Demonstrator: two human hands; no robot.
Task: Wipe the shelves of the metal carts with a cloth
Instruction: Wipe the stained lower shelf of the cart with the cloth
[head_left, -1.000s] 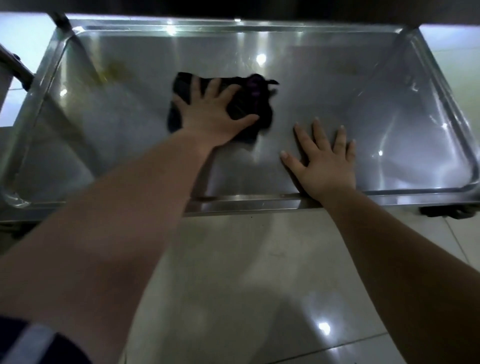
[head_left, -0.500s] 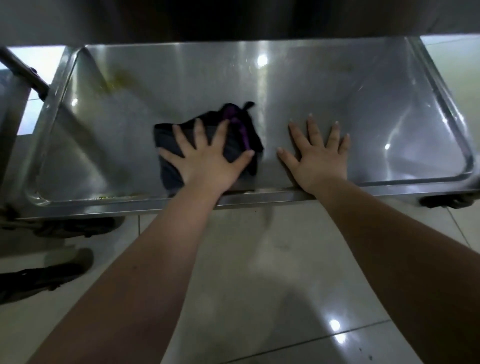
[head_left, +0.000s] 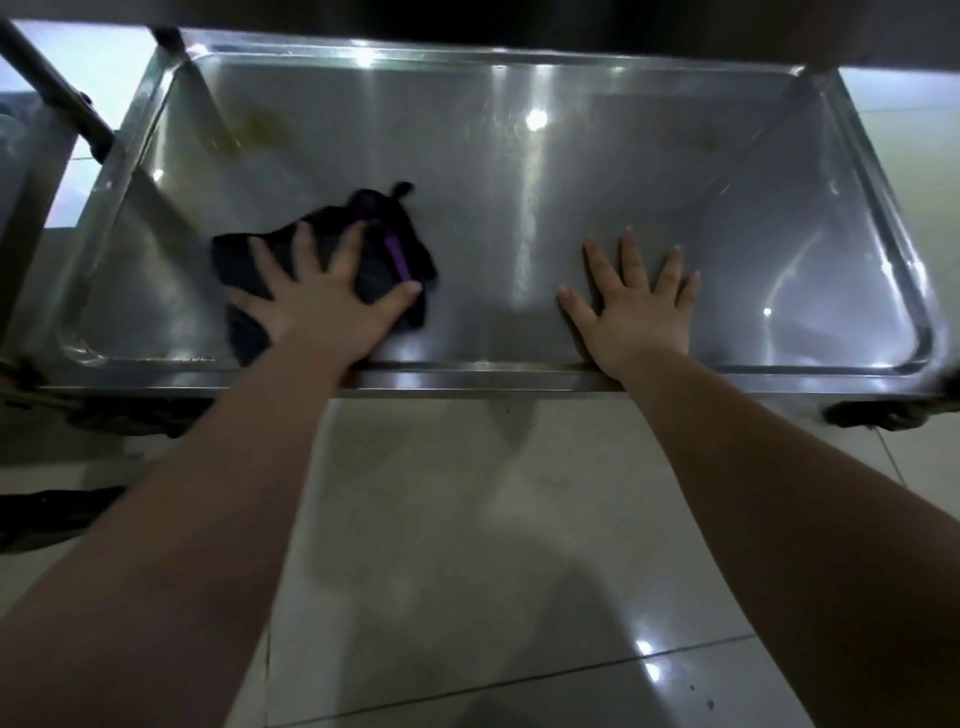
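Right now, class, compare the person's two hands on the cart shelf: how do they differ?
The left hand presses a dark cloth; the right hand lies on bare metal. The left hand sits left of centre on the shelf, the right hand just right. Both are flat, fingers spread, near the front rim.

Both arms reach forward and are bare. The left forearm (head_left: 208, 519) goes up and to the right, the right forearm (head_left: 779, 493) up and to the left, so they come closer at the wrists. The left hand (head_left: 327, 306) lies palm down, fingers spread wide, thumb out to the right. The right hand (head_left: 639, 317) is also flat, palm down, fingers straight and a little apart, thumb to the left. The hands do not touch.
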